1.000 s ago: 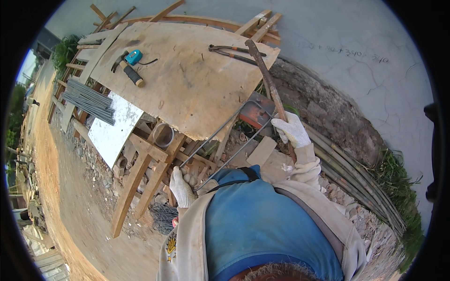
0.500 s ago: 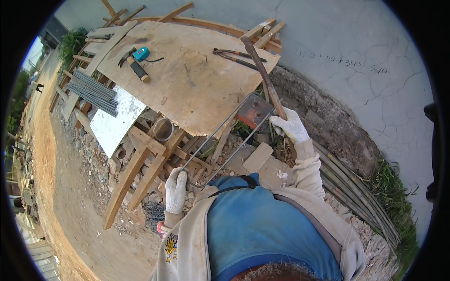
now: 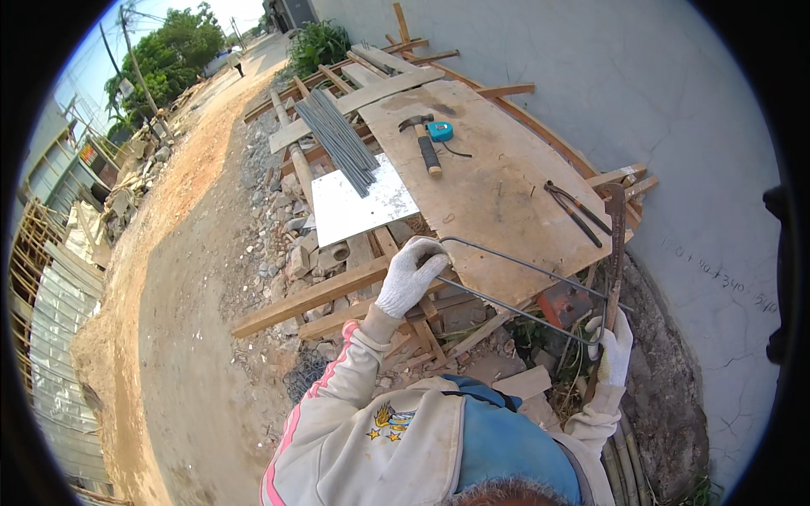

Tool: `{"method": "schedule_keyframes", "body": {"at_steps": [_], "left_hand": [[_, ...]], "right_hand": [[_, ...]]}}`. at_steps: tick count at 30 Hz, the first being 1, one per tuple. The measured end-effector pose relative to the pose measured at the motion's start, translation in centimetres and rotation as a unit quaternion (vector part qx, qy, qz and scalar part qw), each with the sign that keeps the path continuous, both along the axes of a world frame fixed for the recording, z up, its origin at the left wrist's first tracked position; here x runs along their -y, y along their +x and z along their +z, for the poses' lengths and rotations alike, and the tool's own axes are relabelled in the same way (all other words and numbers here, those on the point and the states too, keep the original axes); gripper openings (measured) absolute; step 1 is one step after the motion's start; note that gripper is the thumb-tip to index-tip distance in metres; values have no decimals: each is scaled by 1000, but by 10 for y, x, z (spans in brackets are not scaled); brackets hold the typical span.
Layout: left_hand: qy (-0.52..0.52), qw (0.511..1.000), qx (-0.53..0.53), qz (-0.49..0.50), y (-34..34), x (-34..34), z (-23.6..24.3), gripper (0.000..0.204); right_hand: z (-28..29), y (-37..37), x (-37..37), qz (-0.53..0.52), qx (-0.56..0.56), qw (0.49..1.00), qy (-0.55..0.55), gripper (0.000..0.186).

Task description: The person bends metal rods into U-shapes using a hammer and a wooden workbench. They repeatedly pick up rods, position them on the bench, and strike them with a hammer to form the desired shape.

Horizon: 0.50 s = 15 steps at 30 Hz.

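My left hand [image 3: 413, 274], in a white knit glove, is closed on one end of a thin steel rod [image 3: 513, 309] bent into a long, narrow frame. The frame spans from that hand across to my right hand [image 3: 614, 347], over the near edge of the board. In a matching glove, my right hand grips a long rusty iron bar [image 3: 617, 244] that stands at a slant. The frame's far end meets the bar beside my right fingers; whether they also touch the rod I cannot tell. Under the frame sits a rusty reddish metal block [image 3: 564, 304].
A plywood board [image 3: 481, 194] carries a hammer [image 3: 427, 152], a teal tape measure [image 3: 440, 131] and pincers [image 3: 574, 212]. Cut steel rods [image 3: 337, 139] lie left, by a white sheet [image 3: 359, 207]. Timber beams [image 3: 312, 295] jut out near my left arm. A cracked wall [image 3: 675, 135] rises right.
My view has swung left, showing more of the road. My left hand has risen and moved forward with the rod frame, which now lies flatter across. The right hand stays on the bar.
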State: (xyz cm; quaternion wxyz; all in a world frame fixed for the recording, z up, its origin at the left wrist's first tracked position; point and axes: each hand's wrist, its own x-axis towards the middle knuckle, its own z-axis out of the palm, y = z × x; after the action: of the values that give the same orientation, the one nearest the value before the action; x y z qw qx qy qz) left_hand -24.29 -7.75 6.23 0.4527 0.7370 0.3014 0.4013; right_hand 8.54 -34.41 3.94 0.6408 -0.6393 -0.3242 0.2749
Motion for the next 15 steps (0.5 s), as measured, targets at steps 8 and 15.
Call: {"method": "schedule_keyframes", "body": {"at_steps": [8, 15], "left_hand": [[56, 988, 140, -19, 86, -52, -11, 33], [140, 990, -19, 10, 180, -97, -41, 28]], "right_hand": [[-22, -27, 7, -83, -62, 994, -21, 40], [-37, -54, 10, -207, -94, 973, -30, 28]]}}
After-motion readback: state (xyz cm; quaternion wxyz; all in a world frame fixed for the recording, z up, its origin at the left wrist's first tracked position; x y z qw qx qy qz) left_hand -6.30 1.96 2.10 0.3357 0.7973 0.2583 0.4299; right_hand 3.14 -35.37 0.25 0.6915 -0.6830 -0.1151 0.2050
